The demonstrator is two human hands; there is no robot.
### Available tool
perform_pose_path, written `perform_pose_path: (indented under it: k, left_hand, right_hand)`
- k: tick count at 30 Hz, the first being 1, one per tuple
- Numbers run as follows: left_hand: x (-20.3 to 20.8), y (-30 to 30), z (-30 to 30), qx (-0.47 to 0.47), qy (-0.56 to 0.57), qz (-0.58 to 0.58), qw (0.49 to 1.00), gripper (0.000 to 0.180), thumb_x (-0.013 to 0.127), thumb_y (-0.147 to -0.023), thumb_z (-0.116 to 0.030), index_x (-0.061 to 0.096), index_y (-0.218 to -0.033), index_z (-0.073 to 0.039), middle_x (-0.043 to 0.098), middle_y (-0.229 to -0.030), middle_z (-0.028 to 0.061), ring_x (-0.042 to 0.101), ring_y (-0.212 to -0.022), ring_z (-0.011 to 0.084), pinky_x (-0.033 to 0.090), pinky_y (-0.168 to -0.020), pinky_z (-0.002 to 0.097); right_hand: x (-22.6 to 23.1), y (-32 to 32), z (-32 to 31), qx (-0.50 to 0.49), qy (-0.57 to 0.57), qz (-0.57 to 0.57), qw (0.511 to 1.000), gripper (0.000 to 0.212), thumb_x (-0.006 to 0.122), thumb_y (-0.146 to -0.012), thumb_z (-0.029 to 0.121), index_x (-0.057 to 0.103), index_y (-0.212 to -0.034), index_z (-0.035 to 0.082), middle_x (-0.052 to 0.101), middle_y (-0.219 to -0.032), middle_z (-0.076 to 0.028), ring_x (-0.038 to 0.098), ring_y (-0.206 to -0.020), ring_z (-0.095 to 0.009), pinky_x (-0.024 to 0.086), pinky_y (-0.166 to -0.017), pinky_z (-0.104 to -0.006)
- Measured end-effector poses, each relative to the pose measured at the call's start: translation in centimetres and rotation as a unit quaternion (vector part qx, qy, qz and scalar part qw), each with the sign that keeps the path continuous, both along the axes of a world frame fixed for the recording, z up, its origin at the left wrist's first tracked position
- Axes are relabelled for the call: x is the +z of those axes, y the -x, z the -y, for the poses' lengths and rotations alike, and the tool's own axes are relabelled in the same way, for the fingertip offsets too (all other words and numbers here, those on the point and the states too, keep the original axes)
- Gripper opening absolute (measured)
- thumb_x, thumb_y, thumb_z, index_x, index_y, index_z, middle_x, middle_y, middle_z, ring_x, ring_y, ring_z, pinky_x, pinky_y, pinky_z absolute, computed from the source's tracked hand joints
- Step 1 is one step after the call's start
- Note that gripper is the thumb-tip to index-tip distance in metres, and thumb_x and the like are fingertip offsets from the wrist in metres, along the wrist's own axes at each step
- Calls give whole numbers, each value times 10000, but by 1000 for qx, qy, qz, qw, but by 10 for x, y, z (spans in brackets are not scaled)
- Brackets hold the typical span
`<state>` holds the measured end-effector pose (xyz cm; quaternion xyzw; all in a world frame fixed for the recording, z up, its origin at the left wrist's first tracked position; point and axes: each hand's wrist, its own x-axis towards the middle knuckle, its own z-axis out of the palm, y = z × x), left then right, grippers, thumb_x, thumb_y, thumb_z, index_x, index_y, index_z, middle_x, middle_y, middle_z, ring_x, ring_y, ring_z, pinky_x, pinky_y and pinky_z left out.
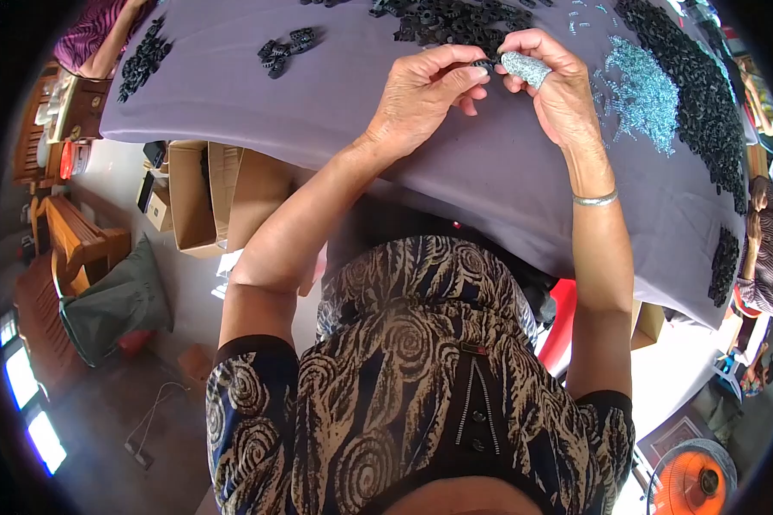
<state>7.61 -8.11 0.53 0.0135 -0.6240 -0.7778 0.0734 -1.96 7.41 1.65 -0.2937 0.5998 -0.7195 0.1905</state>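
Note:
Above the far part of the table, my left hand (416,99) pinches a small black piece (484,64) between thumb and fingers. Close against it is my right hand (567,103), fingers closed in a pinch; its thumb wears a silvery, glittery cover (526,69). Whatever the right fingertips grip is too small to make out. Just beyond both hands lies a heap of small black pieces (455,24). To the right spreads a pile of tiny, shiny pale-blue pieces (646,93), bordered by a long band of black pieces (713,120).
A grey-purple cloth (240,99) covers the table. Smaller black clusters (288,51) lie at the left, another (724,266) near the right edge. Cardboard boxes (189,197) stand under the table's left side. Other people sit at both sides. An orange fan (691,481) is at lower right.

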Motion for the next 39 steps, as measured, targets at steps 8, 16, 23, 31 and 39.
perform_pose_path:
  k: [8, 16, 23, 31, 39]
  left_hand:
    - [-5, -1, -4, 1, -38, 15, 999, 238, 569, -882, -67, 574, -1102, 23, 632, -936, 119, 615, -777, 153, 545, -666, 293]
    - [-10, 0, -9, -6, -33, 9, 999, 238, 571, -881, -68, 576, -1101, 22, 630, -929, 113, 611, -774, 152, 547, -670, 299]
    - [-9, -2, -11, -20, -36, 12, 999, 230, 574, -880, -70, 588, -1091, 20, 623, -911, 82, 595, -764, 132, 544, -665, 291]
    - [-9, -3, -11, -11, -24, 24, 999, 231, 588, -871, -69, 599, -1084, 19, 627, -896, 77, 594, -750, 123, 542, -669, 283]
    - [-10, -2, -12, 16, -40, 13, 999, 217, 591, -867, -61, 607, -1062, 32, 634, -886, 91, 604, -749, 134, 553, -678, 293]
  right_hand:
    - [0, 1, -2, 15, -54, -59, 997, 90, 600, -824, 26, 630, -908, 36, 622, -800, 1, 557, -718, -52, 420, -588, -199]
    - [2, 4, -6, 56, -91, -66, 992, 57, 577, -821, 6, 601, -858, 42, 558, -741, 44, 481, -641, -26, 383, -534, -182]
    - [11, 0, -8, 52, -143, -85, 985, 64, 563, -822, -20, 579, -845, 38, 549, -739, 52, 482, -662, -19, 368, -531, -179]
    - [5, 1, -7, 56, -131, -163, 976, 46, 565, -846, -14, 566, -873, 24, 530, -756, 30, 446, -597, -32, 362, -513, -176]
    - [3, -3, -2, 44, -137, -156, 977, 45, 560, -853, -18, 564, -875, 21, 532, -760, 29, 461, -607, -35, 379, -522, -177]
